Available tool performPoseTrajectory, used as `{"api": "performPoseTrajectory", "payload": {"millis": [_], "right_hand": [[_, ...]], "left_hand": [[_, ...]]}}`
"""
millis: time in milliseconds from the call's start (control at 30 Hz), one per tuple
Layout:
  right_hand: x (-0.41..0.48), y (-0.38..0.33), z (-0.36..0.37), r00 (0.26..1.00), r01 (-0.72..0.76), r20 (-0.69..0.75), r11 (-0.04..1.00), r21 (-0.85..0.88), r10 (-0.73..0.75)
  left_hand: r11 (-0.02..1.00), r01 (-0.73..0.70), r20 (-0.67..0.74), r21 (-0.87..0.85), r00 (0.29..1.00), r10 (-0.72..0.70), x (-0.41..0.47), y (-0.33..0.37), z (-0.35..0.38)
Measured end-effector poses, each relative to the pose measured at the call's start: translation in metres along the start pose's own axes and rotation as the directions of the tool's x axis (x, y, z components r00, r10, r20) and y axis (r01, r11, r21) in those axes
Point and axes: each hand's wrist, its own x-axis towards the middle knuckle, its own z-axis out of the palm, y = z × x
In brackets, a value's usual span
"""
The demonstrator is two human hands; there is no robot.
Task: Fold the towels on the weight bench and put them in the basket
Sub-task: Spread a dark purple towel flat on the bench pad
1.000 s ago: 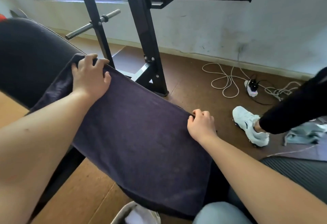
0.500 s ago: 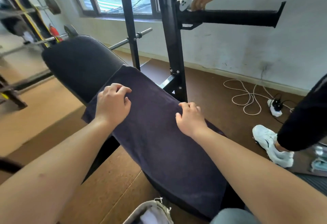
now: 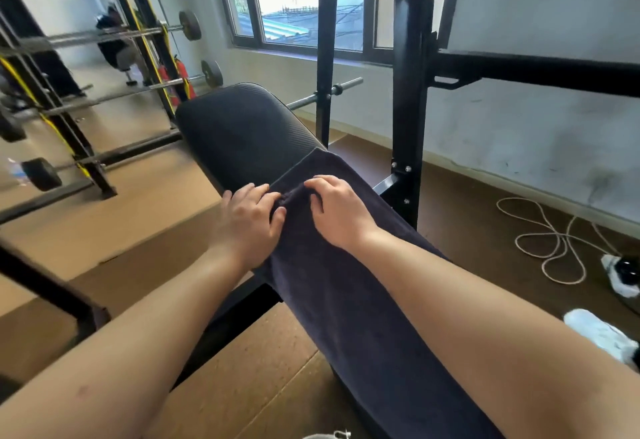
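Observation:
A dark purple towel [image 3: 349,300] lies lengthwise along the black padded weight bench [image 3: 239,126]. My left hand [image 3: 249,223] and my right hand [image 3: 337,211] sit close together near the towel's far end. The fingers of both are curled into the cloth, and a small ridge of bunched fabric rises between them. The towel's far corner [image 3: 317,154] lies flat on the pad beyond my fingers. At the bottom edge only a sliver of the basket's pale rim [image 3: 329,435] shows.
A black rack upright [image 3: 410,92] with a horizontal arm stands right of the bench. Barbells on a yellow-and-black rack [image 3: 145,40] fill the left. A white cord [image 3: 547,234], a power strip and a white shoe [image 3: 602,333] lie on the brown floor at right.
Both hands have slid together from the towel's outer corners toward its middle, bunching cloth between them. The view has tilted up, so the basket has nearly left the frame.

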Motion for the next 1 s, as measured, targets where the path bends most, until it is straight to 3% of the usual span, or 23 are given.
{"api": "performPoseTrajectory", "payload": {"millis": [133,233,367,667,867,1000], "right_hand": [[0.042,-0.001,0.007,0.993,-0.090,0.068,0.995,-0.044,0.093],[0.067,0.005,0.011,0.966,-0.151,0.183,0.974,-0.168,0.182],[0.088,0.018,0.018,0.941,-0.199,0.218,0.945,-0.261,0.259],[0.098,0.027,0.019,0.921,-0.266,0.224,0.935,-0.235,0.318],[0.057,0.026,-0.004,0.928,-0.326,0.138,0.933,-0.154,0.347],[0.015,0.029,-0.023,0.926,-0.354,0.100,0.930,-0.103,0.364]], "left_hand": [[0.988,-0.093,0.070,0.126,0.994,0.085,0.008,-0.016,0.006],[0.983,-0.102,0.110,0.150,0.990,0.086,0.014,-0.027,0.008],[0.976,-0.115,0.159,0.187,0.984,0.085,0.033,-0.041,0.003],[0.976,-0.082,0.120,0.201,0.991,0.058,0.049,-0.063,-0.005],[0.992,-0.028,0.018,0.120,0.999,0.026,0.034,-0.047,-0.010],[0.994,-0.065,0.008,0.088,0.998,0.064,0.012,-0.018,-0.015]]}}
